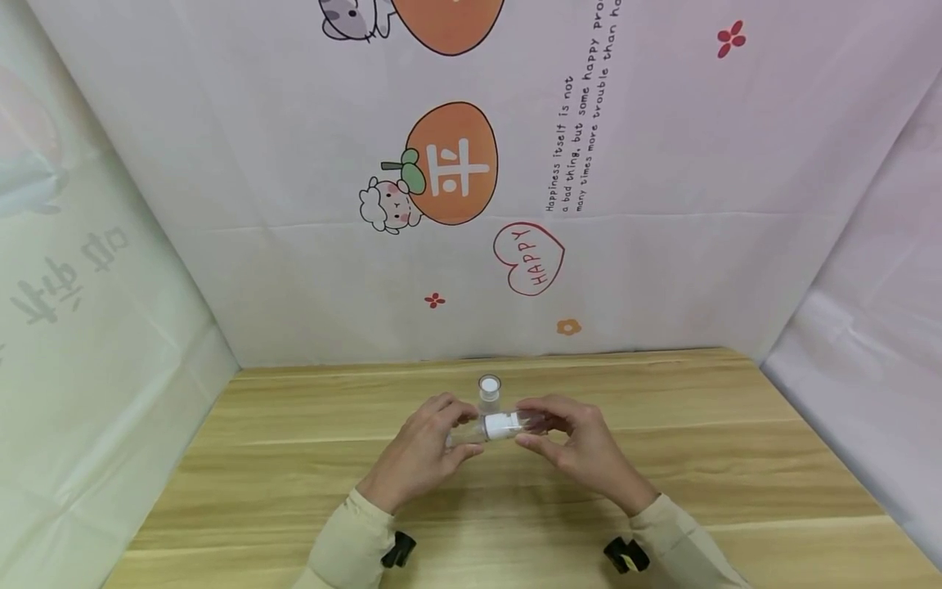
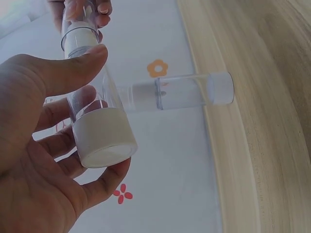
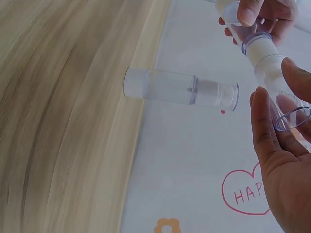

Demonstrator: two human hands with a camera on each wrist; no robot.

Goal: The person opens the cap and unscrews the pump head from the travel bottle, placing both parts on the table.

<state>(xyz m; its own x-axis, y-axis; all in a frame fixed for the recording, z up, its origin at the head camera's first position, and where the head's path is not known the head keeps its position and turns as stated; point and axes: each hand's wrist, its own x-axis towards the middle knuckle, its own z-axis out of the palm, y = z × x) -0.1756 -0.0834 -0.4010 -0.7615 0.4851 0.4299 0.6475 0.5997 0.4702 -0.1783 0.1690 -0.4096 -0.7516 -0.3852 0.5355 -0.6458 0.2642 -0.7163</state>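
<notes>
A clear plastic pump bottle with a white collar and white base is held sideways above the table, between both hands. My left hand grips the body near the base, thumb on one side and fingers round the other. On the other end, my right hand holds the clear cap, which covers at least part of the white collar. Whether the cap is fully seated I cannot tell. Just behind them, a second similar bottle stands upright, its white base on the table.
The wood-grain table ends at a white printed cloth backdrop with cartoon pictures and lettering. Cloth walls also rise at the left and right sides. Dark straps show at both sleeves.
</notes>
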